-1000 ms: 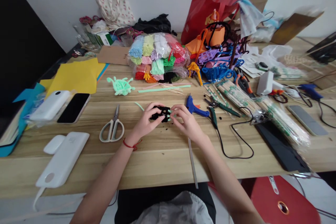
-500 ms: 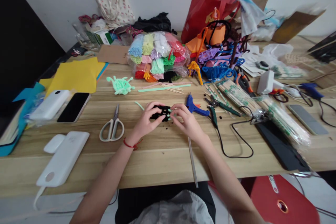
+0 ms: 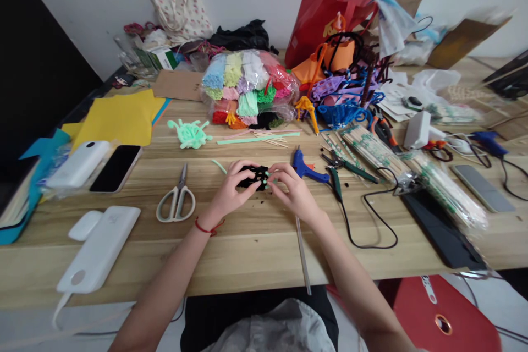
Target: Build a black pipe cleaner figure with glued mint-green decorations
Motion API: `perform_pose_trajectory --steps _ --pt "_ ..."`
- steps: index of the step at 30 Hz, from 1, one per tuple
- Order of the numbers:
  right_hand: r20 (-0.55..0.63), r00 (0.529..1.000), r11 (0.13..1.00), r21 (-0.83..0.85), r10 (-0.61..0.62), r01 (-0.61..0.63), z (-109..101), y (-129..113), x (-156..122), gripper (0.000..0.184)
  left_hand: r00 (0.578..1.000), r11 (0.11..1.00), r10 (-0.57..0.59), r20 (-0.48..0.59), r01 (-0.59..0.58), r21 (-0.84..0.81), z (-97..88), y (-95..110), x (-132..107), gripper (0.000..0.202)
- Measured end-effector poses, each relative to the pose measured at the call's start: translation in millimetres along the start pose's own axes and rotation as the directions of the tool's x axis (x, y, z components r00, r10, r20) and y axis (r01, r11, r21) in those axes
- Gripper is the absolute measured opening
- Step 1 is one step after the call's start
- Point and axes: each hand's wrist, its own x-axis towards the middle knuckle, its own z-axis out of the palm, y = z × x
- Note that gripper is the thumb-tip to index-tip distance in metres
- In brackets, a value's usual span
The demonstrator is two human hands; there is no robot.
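Note:
Between my two hands is a small black fuzzy piece, seemingly woven from pipe cleaners (image 3: pixel 259 174), with light green bits at its right end. My left hand (image 3: pixel 231 190) grips it from the left, thumb below and fingers above. The fingertips of my right hand (image 3: pixel 291 187) pinch at the green bits on its right edge. A light green strand (image 3: pixel 219 165) sticks out to the left beyond my left fingers. To the right of my right hand lies a blue glue gun (image 3: pixel 307 168). White-handled scissors (image 3: pixel 176 201) rest left of my left hand.
A mint green pipe-cleaner shape (image 3: pixel 190 133) sits farther back, before a bag of coloured pipe cleaners (image 3: pixel 249 85). Pliers (image 3: pixel 348 164) and packs of wooden sticks (image 3: pixel 443 187) lie right. A phone (image 3: pixel 116 169) and a white power bank (image 3: pixel 101 253) are left.
My right fingertips have shifted very slightly at the green bits on the black piece. Everything else stays where it was.

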Motion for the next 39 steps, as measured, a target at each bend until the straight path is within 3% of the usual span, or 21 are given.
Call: perform_pose_trajectory --steps 9,14,16,20,22,24,30,39 --pt "-0.002 1.0 1.0 0.002 0.014 -0.014 2 1 -1 0.008 0.999 0.998 -0.029 -0.012 0.029 -0.048 0.9 1 0 0.011" --pt "-0.096 0.994 0.994 0.101 0.059 -0.05 -1 -5 1 0.016 0.986 0.946 -0.168 -0.002 0.16 -0.282 1.5 -1 1 0.019" --pt "-0.155 0.983 0.983 0.172 0.093 -0.066 -4 -7 2 0.028 0.957 0.855 -0.289 0.032 0.273 -0.442 2.0 -2 1 0.022" --pt "-0.218 0.967 0.971 0.224 0.132 -0.082 -9 -6 4 0.027 0.849 0.498 -0.498 0.179 0.448 -0.742 4.5 -4 0 0.038" --pt "-0.227 0.963 0.964 0.252 0.144 -0.085 -9 -3 4 0.024 0.822 0.374 -0.513 0.245 0.471 -0.799 5.8 -5 0 0.04" --pt "-0.218 0.963 0.948 0.307 0.161 -0.089 -7 0 4 0.023 0.817 0.321 -0.494 0.297 0.489 -0.811 6.5 -5 0 0.036" --pt "-0.096 0.966 0.859 0.485 0.24 -0.165 -4 4 4 0.029 0.765 0.322 -0.514 0.387 0.59 -0.74 6.8 -6 -3 0.032" --pt "-0.056 0.957 0.801 0.562 0.285 -0.205 -5 6 4 0.022 0.736 0.332 -0.525 0.427 0.639 -0.694 6.7 -9 -6 0.028"
